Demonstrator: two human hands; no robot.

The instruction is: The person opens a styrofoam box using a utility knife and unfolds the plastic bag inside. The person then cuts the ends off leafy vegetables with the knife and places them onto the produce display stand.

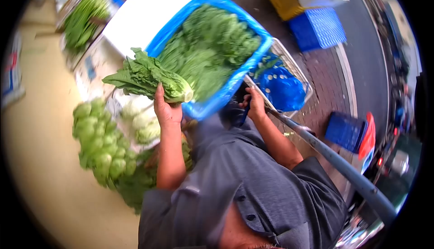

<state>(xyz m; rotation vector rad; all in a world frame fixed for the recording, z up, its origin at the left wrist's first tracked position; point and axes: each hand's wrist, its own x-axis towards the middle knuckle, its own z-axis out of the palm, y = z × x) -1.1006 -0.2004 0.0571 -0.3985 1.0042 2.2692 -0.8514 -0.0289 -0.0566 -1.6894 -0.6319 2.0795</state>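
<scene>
My left hand (167,109) is closed around a head of romaine lettuce (151,77), its pale cut base facing right and its leaves pointing left. The lettuce is held over the near left corner of a crate lined with blue plastic (156,45), which is filled with leafy greens (208,50). To the right, my right hand (254,105) is closed on a slim dark thing (245,114), mostly hidden by the fingers and too unclear to name. That hand is beside the crate's near right corner, close to a metal pole.
Rows of pale green vegetables (99,145) lie on the left, and bundled greens (86,20) farther back. A white basket (308,88) holding blue plastic stands on the right. The blue pole (343,167) runs diagonally along my right side. Blue crates (318,29) stand near the road.
</scene>
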